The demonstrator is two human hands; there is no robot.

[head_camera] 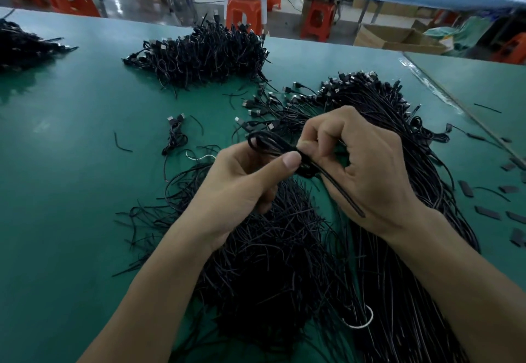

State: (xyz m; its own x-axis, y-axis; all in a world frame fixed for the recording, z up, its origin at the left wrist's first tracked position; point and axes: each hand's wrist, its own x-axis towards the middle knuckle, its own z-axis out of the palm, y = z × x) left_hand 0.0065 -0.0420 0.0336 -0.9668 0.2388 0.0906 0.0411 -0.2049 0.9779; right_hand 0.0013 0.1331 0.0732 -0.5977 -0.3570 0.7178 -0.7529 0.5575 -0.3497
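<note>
The left hand (242, 189) and the right hand (370, 172) are close together, just above the big heap of loose cables (284, 263). Both pinch one small coiled cable (270, 145). A thin black tie (341, 194) sticks out from its wrapped middle. Beyond the heap, a pile of bundled cables (205, 55) lies on the green tabletop (71, 163).

- I'm pinching a coiled black cable (273, 146) with my left hand (244, 183).
- My right hand (367, 163) is gripping its tie (338, 189) above the green table (71, 192).
</note>
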